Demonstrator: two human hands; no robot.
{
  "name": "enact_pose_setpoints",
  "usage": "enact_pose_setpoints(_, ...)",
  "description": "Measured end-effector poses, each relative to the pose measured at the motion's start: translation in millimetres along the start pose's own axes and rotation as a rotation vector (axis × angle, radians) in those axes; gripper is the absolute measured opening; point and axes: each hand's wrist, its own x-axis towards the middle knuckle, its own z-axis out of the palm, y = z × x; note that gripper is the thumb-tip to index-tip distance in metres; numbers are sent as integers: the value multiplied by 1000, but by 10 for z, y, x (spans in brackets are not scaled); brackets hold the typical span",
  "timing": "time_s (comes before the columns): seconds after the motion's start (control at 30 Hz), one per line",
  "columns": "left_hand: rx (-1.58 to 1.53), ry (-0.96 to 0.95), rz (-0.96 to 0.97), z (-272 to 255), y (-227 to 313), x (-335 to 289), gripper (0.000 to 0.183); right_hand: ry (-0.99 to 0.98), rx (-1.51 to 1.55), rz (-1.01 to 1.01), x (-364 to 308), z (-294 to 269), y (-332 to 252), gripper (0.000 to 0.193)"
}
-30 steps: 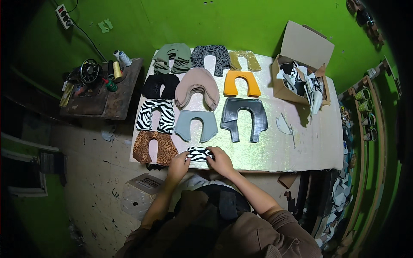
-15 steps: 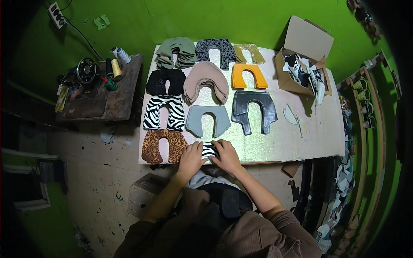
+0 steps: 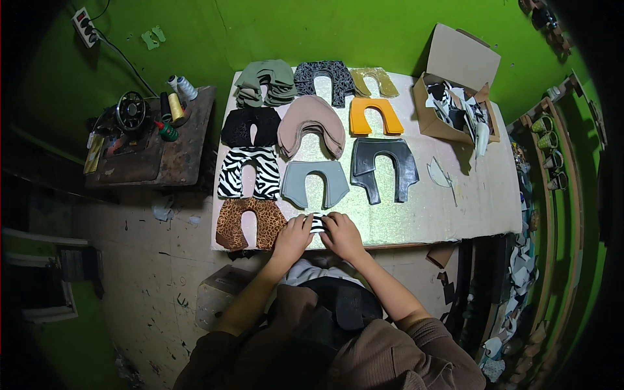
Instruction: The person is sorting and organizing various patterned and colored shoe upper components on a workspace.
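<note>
At the table's near edge, a small zebra-print piece of material [image 3: 318, 223] shows between my hands. My left hand [image 3: 294, 238] grips its left end with bent fingers, and my right hand [image 3: 342, 236] grips the right end. Both ends are covered by the fingers, so its full shape is hidden. Just left of my left hand lies a brown patterned U-shaped stack [image 3: 229, 224]. Beyond it sits a zebra-print U-shaped stack [image 3: 268, 177]. Grey U-shaped pieces [image 3: 296, 184] lie straight ahead of my hands, with glossy black ones [image 3: 365, 170] to their right.
Farther back lie green [image 3: 279, 73], black [image 3: 233, 129], beige [image 3: 311, 112] and orange [image 3: 359, 117] cut stacks. An open cardboard box [image 3: 444, 128] of scraps stands at the back right. A pale scrap [image 3: 438, 174] lies right. Left stands a sewing machine [image 3: 132, 110] with thread cones [image 3: 186, 88].
Less of the zebra-print piece shows between my hands now. My left hand has shifted very slightly to the right. The stacks on the table stay where they were.
</note>
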Motion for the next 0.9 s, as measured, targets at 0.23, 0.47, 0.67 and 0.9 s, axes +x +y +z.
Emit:
enact_pose_setpoints(0.23,39,140,43,-90,226,21,43,97,55,2,-99,-147,87,33)
enact_pose_setpoints(0.47,-83,203,139,76,701,350,27,188,90,56,-296,-435,477,12)
enact_pose_setpoints(0.67,-157,225,220,304,1421,972,22,232,90,115,-563,-945,1073,12)
enact_pose_setpoints(0.9,-252,273,168,605,2221,1735,18,267,-105,135,-600,-1708,2047,23)
